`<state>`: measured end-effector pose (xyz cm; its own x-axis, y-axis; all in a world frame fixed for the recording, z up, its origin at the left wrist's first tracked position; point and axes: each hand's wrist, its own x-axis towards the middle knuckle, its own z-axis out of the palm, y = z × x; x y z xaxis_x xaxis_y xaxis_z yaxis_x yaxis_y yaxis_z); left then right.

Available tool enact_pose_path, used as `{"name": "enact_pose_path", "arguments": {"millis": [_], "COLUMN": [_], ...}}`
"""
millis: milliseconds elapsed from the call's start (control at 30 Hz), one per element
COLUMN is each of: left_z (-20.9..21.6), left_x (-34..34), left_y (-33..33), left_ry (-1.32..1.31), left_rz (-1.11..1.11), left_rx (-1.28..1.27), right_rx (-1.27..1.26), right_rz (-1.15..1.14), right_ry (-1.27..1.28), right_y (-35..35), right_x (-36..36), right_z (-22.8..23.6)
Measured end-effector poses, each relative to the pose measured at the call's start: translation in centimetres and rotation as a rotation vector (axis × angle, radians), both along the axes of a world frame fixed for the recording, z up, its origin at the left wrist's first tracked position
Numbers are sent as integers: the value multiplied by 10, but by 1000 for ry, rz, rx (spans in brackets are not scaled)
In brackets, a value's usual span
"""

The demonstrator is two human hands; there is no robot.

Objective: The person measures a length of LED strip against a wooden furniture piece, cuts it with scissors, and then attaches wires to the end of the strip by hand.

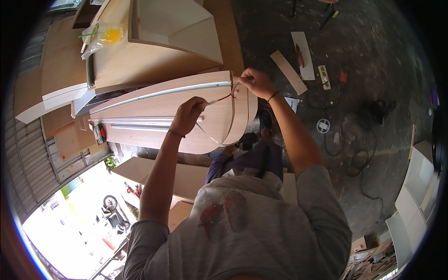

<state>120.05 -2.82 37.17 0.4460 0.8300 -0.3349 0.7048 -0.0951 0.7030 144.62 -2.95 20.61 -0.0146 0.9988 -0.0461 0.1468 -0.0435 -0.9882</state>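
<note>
A thin red wire (225,98) with a pale end stretches between my two hands, above the rounded end of a wooden panel (158,105). My left hand (190,114) is closed, pinching the pale end. My right hand (256,83) has its fingertips pressed together on the wire's other end, by the panel's edge. From beneath my left hand a thin pale strip (207,133) curves down over the wood. Long white strips, one a light-coloured channel (161,94), lie along the panel. Exactly how the wire and the strip join is too small to tell.
Behind the panel stands an open wooden cabinet box (158,58), with a plastic bag (113,35) on it. On the dark floor to the right lie red-handled pliers (299,57) on a white board, a power strip (324,77), a round white reel (323,125) and loose black cable (361,161).
</note>
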Motion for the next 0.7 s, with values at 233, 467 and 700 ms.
{"name": "enact_pose_path", "arguments": {"millis": [233,467,700], "left_z": [-20,-36,-3], "left_x": [13,21,29], "left_y": [48,51,14], "left_ry": [0,9,-437], "left_rz": [-69,-25,341], "left_rx": [-70,-158,-489], "right_rx": [114,392,206], "right_rz": [144,58,116], "right_ry": [-275,-422,223], "right_y": [17,11,-21], "right_x": [3,-6,-18], "right_z": [15,24,85]}}
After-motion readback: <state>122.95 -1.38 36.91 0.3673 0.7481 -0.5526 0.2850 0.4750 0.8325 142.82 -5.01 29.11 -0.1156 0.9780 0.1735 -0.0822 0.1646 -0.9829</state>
